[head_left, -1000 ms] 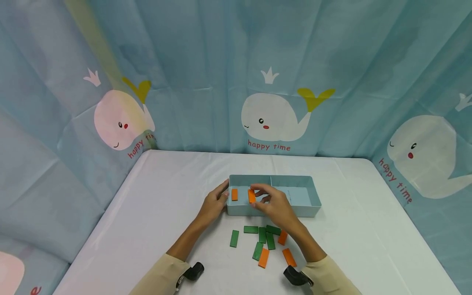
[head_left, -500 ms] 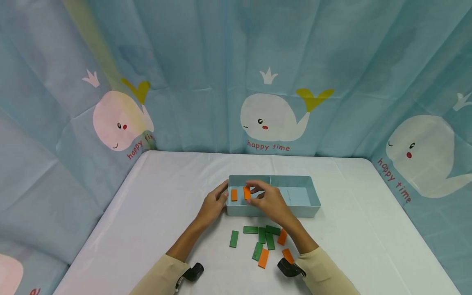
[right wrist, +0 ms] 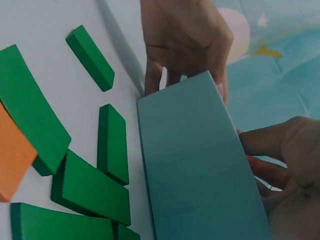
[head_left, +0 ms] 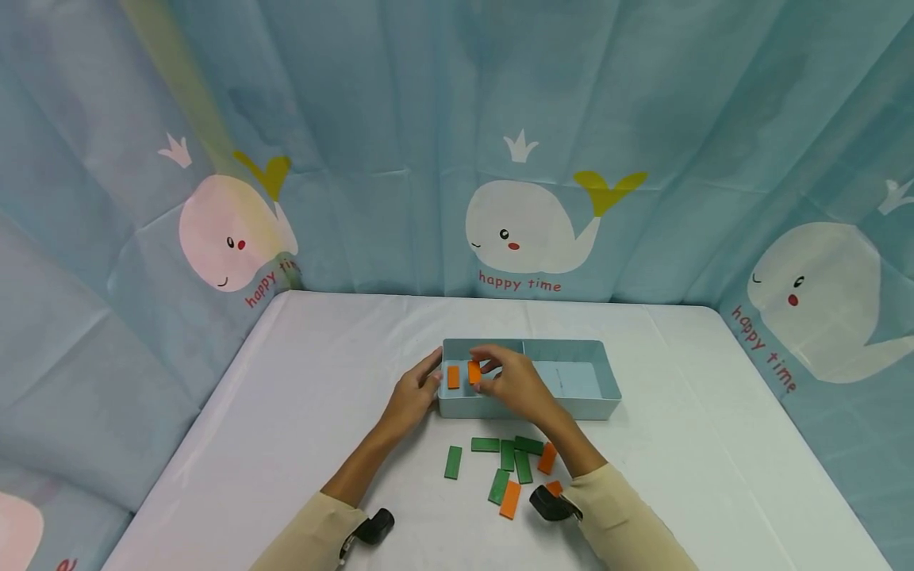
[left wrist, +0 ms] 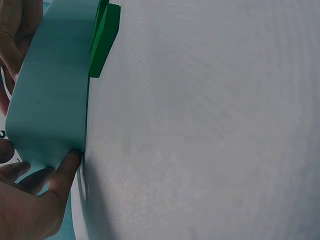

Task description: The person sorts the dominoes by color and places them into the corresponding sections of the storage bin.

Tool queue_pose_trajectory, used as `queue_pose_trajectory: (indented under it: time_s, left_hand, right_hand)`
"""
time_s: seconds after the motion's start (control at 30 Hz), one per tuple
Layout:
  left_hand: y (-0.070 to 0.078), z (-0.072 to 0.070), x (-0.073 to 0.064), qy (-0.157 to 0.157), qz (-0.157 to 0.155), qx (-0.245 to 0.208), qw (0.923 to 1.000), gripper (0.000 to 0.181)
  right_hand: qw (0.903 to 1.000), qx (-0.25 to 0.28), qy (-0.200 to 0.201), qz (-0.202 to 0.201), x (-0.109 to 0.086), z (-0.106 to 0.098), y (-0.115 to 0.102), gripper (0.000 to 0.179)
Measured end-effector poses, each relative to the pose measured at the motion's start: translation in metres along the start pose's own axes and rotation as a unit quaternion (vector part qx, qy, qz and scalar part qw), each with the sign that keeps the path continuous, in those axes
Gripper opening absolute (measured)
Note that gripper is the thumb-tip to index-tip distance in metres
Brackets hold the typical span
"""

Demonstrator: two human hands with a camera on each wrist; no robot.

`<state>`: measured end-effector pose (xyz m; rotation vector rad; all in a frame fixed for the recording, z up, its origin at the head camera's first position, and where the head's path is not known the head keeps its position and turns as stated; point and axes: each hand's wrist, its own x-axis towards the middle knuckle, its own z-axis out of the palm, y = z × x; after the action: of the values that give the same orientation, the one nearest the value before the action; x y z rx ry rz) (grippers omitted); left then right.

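A pale blue two-part box stands on the white table. My left hand holds its left end; in the left wrist view, fingertips rest against the end wall and the thumb is at the rim. Over the left compartment, my right hand pinches an orange domino-like block between thumb and fingers. To its left, another orange block stands in the same compartment. In the right wrist view the box wall hides the held block, and the right hand's fingers reach behind the rim.
In front of the box lie several green blocks and a few orange blocks, some touching. One green block lies apart on the left. The right compartment is behind a divider. A whale-print curtain hangs around the table.
My right hand has moved left with the orange block, bringing it closer to the block standing in the left compartment. The left hand and the box have stayed nearly still.
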<state>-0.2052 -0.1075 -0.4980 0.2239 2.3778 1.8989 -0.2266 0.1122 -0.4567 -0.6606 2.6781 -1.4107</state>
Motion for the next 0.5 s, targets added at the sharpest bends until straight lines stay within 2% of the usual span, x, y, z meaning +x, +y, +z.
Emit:
queue_pose_trajectory:
  time_s: [0.3, 0.5]
  left_hand:
    - [0.0, 0.0, 0.0, -0.002, 0.006, 0.005, 1.0, 0.053]
    - [0.002, 0.0, -0.001, -0.001, 0.002, 0.004, 1.0, 0.053]
  right_hand:
    - [0.9998, -0.009, -0.001, 0.019, 0.009, 0.002, 0.0, 0.054]
    - [0.9991, -0.002, -0.02, 0.038, 0.014, 0.004, 0.002, 0.057]
